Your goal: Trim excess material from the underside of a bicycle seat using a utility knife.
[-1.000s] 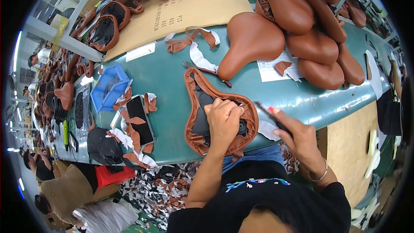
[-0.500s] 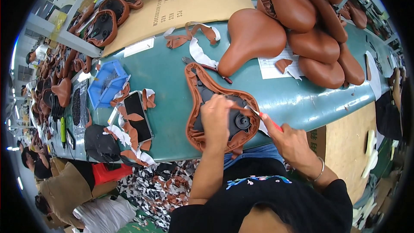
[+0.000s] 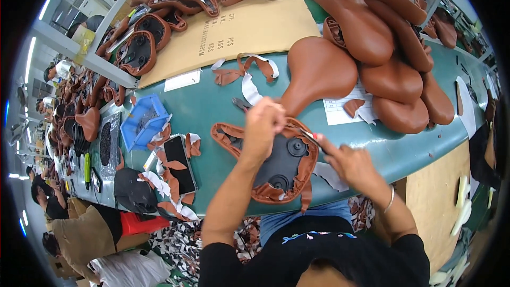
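Observation:
An upside-down bicycle saddle lies on the green table in front of me, its brown cover folded in around a black base. My left hand is closed at the far rim, pinching the cover's loose edge; the fingers are slightly blurred and hide most of it. A red-handled knife is in my closed right hand, its metal tip against the rim just right of my left hand. From the near rim hangs a brown flap. Beyond my left hand lie pliers, partly hidden.
Finished brown saddles are piled far right, with a paper sheet beneath. Upturned saddles sit on cardboard at the back. A blue bin, a phone, a black cap and scraps lie left. Co-workers are far left.
The saddle has turned anticlockwise, its nose now pointing left. My left hand has moved up to the far rim, and my right hand with the knife has stayed near the right side.

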`<state>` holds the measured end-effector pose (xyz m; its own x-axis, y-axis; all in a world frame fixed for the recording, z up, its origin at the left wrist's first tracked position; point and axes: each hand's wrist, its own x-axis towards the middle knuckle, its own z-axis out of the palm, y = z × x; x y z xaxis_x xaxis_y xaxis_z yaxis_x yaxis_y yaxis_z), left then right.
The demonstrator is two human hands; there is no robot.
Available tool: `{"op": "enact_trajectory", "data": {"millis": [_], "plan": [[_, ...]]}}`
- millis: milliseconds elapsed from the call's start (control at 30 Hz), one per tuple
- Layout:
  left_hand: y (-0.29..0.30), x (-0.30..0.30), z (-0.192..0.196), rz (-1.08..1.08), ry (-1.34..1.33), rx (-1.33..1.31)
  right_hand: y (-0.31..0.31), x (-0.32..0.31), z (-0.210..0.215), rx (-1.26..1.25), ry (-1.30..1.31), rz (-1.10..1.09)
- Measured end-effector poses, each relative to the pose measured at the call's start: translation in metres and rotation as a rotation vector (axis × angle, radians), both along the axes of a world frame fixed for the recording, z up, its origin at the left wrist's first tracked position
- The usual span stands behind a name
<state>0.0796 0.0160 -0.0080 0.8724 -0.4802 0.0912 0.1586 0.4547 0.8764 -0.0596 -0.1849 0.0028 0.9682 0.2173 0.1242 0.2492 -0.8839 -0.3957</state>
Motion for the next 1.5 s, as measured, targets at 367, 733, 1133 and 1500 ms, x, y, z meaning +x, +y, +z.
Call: {"op": "enact_trajectory", "data": {"millis": [367, 733, 1133, 1500], "plan": [[-0.016, -0.038, 0.011, 0.282, -1.009, 1.277, -0.023, -0.001, 0.007, 0.315, -0.004, 0.009], [-0.006, -0.025, 0.008, 0.068, -0.362, 0.881, -0.016, 0.002, 0.013, -0.109, -0.001, 0.081], [-0.001, -0.039, 0.024, 0.179, 0.194, -0.46, 0.027, -0.061, -0.005, -0.026, 0.014, -0.219], [0.004, -0.041, 0.027, 0.227, -1.353, 1.376, 0.012, -0.016, 0.028, -0.087, 0.085, -0.137]]}}
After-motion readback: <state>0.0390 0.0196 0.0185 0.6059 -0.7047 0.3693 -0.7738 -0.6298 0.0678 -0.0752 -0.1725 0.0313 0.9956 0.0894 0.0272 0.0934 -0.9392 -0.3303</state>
